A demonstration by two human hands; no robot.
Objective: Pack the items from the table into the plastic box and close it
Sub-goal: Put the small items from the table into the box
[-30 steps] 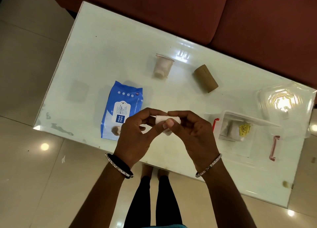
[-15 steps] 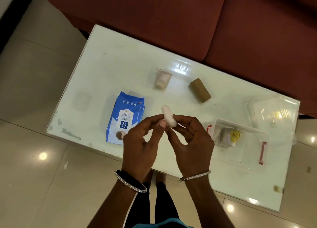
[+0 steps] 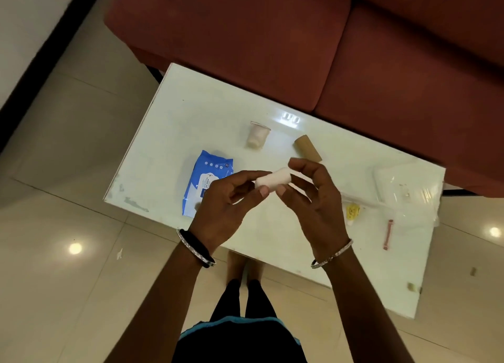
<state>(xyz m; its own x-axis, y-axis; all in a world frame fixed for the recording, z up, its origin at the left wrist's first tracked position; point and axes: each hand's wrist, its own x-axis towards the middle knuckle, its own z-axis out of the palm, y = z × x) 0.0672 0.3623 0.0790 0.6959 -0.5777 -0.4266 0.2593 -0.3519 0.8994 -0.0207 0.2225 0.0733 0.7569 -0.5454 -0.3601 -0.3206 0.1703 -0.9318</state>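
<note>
Above the table's near edge I hold a small white roll [image 3: 273, 179] between both hands: my left hand [image 3: 227, 203] grips its left end, my right hand [image 3: 313, 199] its right end. A blue wipes pack [image 3: 203, 181] lies flat behind my left hand, partly hidden. Farther back stand a small pale cup [image 3: 257, 137] and a brown roll [image 3: 307, 147] lying on its side. The clear plastic box [image 3: 381, 223] with a pink latch [image 3: 387, 234] sits to the right, a yellow-capped item [image 3: 352, 211] inside. Its clear lid [image 3: 406, 188] lies behind it.
The white glass table [image 3: 207, 111] stands in front of a red sofa [image 3: 272, 43]. Pale tiled floor [image 3: 54, 253] surrounds it. My legs and feet [image 3: 240, 267] are just under the near edge.
The camera has pulled back and tilted, so the table looks smaller. The white roll has turned from upright to lying sideways between my fingers, and my hands have spread slightly.
</note>
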